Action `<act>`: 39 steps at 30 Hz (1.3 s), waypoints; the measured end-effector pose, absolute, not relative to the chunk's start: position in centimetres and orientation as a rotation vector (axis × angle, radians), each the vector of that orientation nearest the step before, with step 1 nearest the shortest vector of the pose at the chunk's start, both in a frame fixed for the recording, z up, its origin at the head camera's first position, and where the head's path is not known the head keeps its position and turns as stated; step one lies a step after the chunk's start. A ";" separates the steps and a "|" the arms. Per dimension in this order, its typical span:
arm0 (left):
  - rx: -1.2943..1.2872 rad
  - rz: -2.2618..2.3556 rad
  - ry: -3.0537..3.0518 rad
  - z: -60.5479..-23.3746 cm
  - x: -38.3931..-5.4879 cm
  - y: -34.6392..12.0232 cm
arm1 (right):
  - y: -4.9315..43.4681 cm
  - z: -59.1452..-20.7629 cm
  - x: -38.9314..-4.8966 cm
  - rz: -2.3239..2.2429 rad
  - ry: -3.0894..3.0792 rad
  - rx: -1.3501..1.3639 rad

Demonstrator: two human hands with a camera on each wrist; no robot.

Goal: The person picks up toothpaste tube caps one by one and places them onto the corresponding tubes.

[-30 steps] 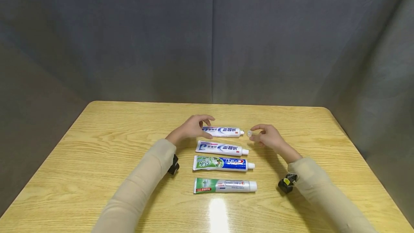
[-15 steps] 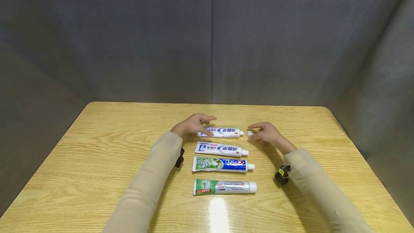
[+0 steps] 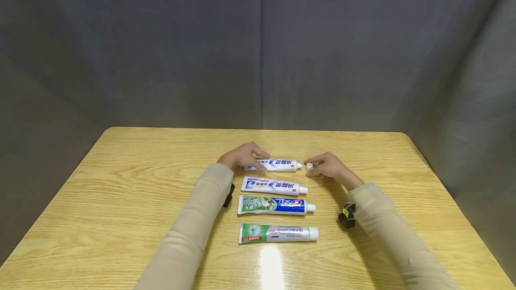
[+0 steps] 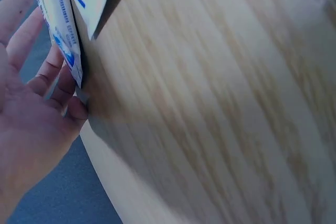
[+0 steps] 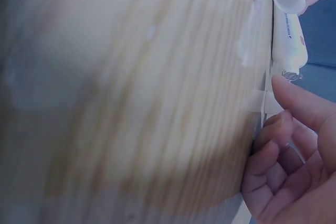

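Note:
In the head view, several toothpaste tubes lie in a column, nozzles to the right. The farthest one, a white and blue toothpaste tube (image 3: 282,165), has its nozzle bare. My left hand (image 3: 243,155) grips its tail end, thumb on the near side and index finger on the far side; in the left wrist view other fingers (image 4: 50,69) lie behind that end. Just right of the nozzle, my right hand (image 3: 331,166) pinches a small white cap (image 3: 309,166) between thumb and index finger. The right wrist view shows this cap (image 5: 270,103) a small gap from the nozzle.
Nearer me lie a second white toothpaste tube (image 3: 274,185), a blue and green Crest tube (image 3: 276,205) and a green and silver tube (image 3: 278,233), all capped. The wooden table (image 3: 121,200) ends at a grey curtain (image 3: 181,57).
My left index finger has come down to the far edge of the tube. The thumb and index finger of my right hand have drawn together around the cap.

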State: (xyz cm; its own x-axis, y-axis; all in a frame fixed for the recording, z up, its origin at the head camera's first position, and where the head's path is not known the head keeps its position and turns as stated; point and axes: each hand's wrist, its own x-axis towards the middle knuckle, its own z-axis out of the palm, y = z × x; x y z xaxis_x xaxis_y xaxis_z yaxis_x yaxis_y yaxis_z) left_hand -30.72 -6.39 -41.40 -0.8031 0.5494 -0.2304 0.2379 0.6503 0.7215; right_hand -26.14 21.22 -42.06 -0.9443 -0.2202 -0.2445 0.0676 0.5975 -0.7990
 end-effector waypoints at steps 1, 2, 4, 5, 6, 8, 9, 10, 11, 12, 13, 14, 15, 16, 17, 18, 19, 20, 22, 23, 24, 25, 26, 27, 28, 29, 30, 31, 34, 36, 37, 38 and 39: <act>0.600 0.971 2.442 -41.4 -30.7 -6.3 | 21.2 -42.1 -26.2 -1.280 2.504 -0.128; 0.577 0.967 2.445 -41.4 -30.7 -6.2 | 21.3 -42.1 -26.2 -1.288 2.498 -0.126; 0.545 0.960 2.456 -41.5 -30.6 -6.0 | 21.4 -42.2 -26.3 -1.298 2.482 -0.124; 0.530 0.959 2.461 -41.5 -30.6 -6.0 | 21.4 -42.3 -26.3 -1.302 2.477 -0.121; 0.518 0.956 2.467 -41.5 -30.6 -5.9 | 21.5 -42.3 -26.3 -1.310 2.469 -0.115; 0.495 0.961 2.472 -41.5 -30.5 -5.7 | 21.6 -42.3 -26.3 -1.326 2.454 -0.114; 0.484 0.966 2.473 -41.5 -30.4 -5.7 | 21.6 -42.3 -26.3 -1.337 2.447 -0.125; 0.474 0.970 2.475 -41.5 -30.4 -5.6 | 21.7 -42.2 -26.2 -1.351 2.438 -0.135; 0.468 0.975 2.475 -41.5 -30.3 -5.5 | 21.7 -42.2 -26.1 -1.361 2.432 -0.144; 0.464 0.975 2.477 -41.5 -30.3 -5.4 | 21.8 -42.1 -26.0 -1.378 2.422 -0.175; 0.463 0.973 2.478 -41.5 -30.3 -5.3 | 21.9 -42.0 -26.0 -1.384 2.419 -0.186; 0.469 0.970 2.479 -41.5 -30.3 -5.3 | 21.9 -42.1 -25.9 -1.384 2.422 -0.196; 0.479 0.962 2.482 -41.6 -30.3 -5.2 | 21.9 -42.1 -25.9 -1.383 2.426 -0.210; 0.488 0.953 2.485 -41.6 -30.3 -5.1 | 21.9 -42.1 -26.0 -1.377 2.434 -0.198; 0.493 0.947 2.485 -41.6 -30.4 -5.1 | 21.9 -42.1 -26.0 -1.370 2.442 -0.184; 0.501 0.941 2.485 -41.5 -30.4 -5.0 | 21.9 -42.2 -26.0 -1.366 2.446 -0.170; 0.509 0.934 2.485 -41.5 -30.4 -5.0 | 21.9 -42.3 -26.2 -1.355 2.451 -0.139; 0.515 0.929 2.484 -41.4 -30.5 -5.0 | 21.9 -42.4 -26.2 -1.347 2.456 -0.129; 0.513 0.924 2.481 -41.3 -30.5 -4.9 | 21.9 -42.4 -26.4 -1.335 2.464 -0.103; 0.520 0.918 2.483 -41.2 -30.5 -4.8 | 21.9 -42.4 -26.4 -1.329 2.468 -0.107; 0.530 0.909 2.491 -41.1 -30.5 -4.8 | 21.9 -42.5 -26.5 -1.327 2.474 -0.104; 0.539 0.900 2.497 -41.0 -30.5 -4.8 | 21.9 -42.4 -26.5 -1.324 2.482 -0.105; 0.557 0.884 2.506 -40.9 -30.6 -4.8 | 21.9 -42.4 -26.4 -1.322 2.489 -0.100; 0.572 0.869 2.514 -40.8 -30.6 -4.8 | 21.9 -42.3 -26.4 -1.324 2.492 -0.100; 0.587 0.857 2.521 -40.8 -30.6 -4.8 | 21.8 -42.2 -26.3 -1.331 2.491 -0.098; 0.600 0.840 2.531 -40.7 -30.7 -4.8 | 21.8 -42.2 -26.3 -1.337 2.490 -0.098; 0.610 0.832 2.535 -40.7 -30.7 -4.9 | 21.8 -42.1 -26.2 -1.347 2.485 -0.096; 0.622 0.829 2.534 -40.7 -30.8 -4.9 | 21.8 -42.0 -26.2 -1.357 2.477 -0.102; 0.634 0.872 2.523 -40.7 -30.9 -5.0 | 21.8 -41.9 -26.1 -1.377 2.463 -0.125; 0.646 0.923 2.510 -40.7 -31.0 -5.1 | 21.9 -42.0 -26.1 -1.379 2.461 -0.140; 0.650 0.952 2.503 -40.6 -31.0 -5.2 | 21.9 -42.0 -26.1 -1.371 2.466 -0.151; 0.648 0.981 2.496 -40.6 -31.1 -5.3 | 22.0 -42.0 -26.1 -1.362 2.472 -0.162; 0.650 1.010 2.486 -40.5 -31.1 -5.4 | 22.0 -42.0 -26.1 -1.354 2.477 -0.173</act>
